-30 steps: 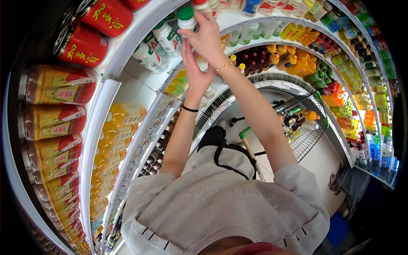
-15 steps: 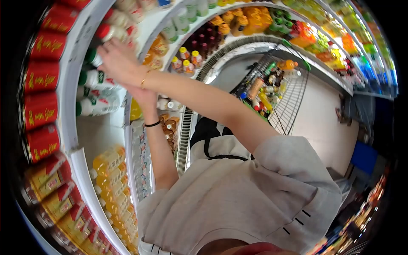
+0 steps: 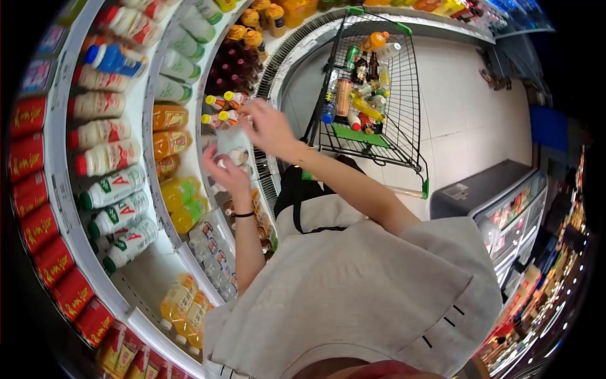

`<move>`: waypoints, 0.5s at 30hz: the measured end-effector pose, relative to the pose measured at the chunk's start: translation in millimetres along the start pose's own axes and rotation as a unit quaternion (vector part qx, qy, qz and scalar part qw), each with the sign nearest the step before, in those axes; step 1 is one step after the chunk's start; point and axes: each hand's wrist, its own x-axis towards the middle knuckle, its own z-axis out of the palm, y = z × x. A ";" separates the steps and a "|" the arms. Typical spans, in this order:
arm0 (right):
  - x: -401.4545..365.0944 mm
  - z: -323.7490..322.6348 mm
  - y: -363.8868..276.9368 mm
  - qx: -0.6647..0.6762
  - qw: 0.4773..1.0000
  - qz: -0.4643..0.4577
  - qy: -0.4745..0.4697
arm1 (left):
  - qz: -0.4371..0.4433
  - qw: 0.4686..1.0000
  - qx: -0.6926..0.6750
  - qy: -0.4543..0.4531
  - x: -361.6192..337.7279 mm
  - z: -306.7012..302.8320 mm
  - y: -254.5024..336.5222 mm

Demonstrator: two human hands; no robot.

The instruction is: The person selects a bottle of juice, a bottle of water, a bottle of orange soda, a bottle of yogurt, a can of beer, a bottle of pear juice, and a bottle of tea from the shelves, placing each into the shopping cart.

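My right hand [image 3: 271,131], with a gold bracelet at the wrist, is slightly blurred beside small yellow-capped bottles [image 3: 228,118] on a lower shelf. Its fingers look loosely spread, and nothing shows in them. My left hand [image 3: 228,174], below a black wristband, has its fingers apart and holds nothing visible. It is over the same shelf, next to small white bottles [image 3: 238,156]. Farther left stand white bottles with green caps [image 3: 126,215] and white bottles with red caps [image 3: 113,158]. A blue bottle [image 3: 121,60] lies across the red-capped row.
A wire shopping cart [image 3: 404,104] with green parts holds several bottles and cans, ahead and to the right. Curved shelves carry orange drinks [image 3: 172,140] and red boxes [image 3: 53,256]. A grey chiller cabinet [image 3: 483,189] stands at the right.
Both hands have left the green-capped bottles on the upper shelf and moved right and down, now separated from each other. The view has shifted, showing more of the cart and the chiller cabinet.
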 end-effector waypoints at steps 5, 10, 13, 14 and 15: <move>-70.0 -121.6 164.5 -0.157 0.968 0.186 0.059 | 0.047 0.975 -0.025 -0.215 -38.6 113.1 29.2; -135.4 -179.9 274.0 -0.167 0.920 0.354 0.036 | 0.058 0.910 -0.010 -0.410 -71.1 220.5 42.3; -165.4 -200.3 313.9 -0.210 0.894 0.395 -0.022 | 0.055 0.885 0.003 -0.462 -102.8 281.3 9.3; -173.5 -204.6 326.8 -0.206 0.894 0.396 -0.023 | 0.054 0.885 0.007 -0.463 -114.3 300.2 -3.0; -182.0 -207.0 339.3 -0.201 0.891 0.406 -0.043 | 0.022 0.869 0.014 -0.494 -126.4 318.5 -16.6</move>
